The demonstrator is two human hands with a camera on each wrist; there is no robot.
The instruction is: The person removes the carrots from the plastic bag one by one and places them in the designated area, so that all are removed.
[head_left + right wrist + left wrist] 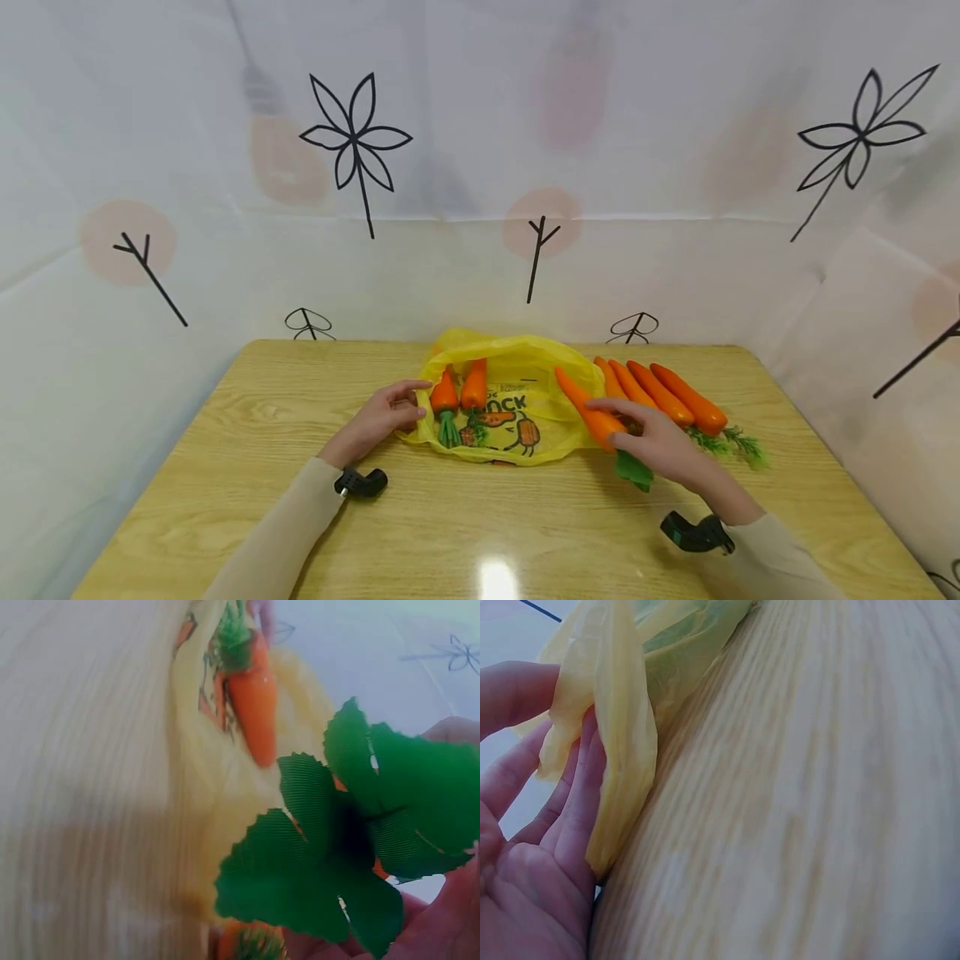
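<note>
A yellow plastic bag (558,446) lies on its side, its mouth facing me. My left hand (387,414) holds the left edge of that mouth; in the left wrist view the thin film (622,750) passes between thumb and fingers. Two carrots with green tops, a left one (444,392) and a right one (474,387), lie inside the bag. My right hand (660,442) grips another carrot (577,398) near its leafy end, the tip pointing into the bag's right side. Its broad green leaves (315,877) cover much of the right wrist view.
Several more carrots (686,398) with feathery green tops lie side by side to the right of the bag, partly behind my right hand. The wooden table (465,517) meets a patterned white cloth (450,275) at its back edge.
</note>
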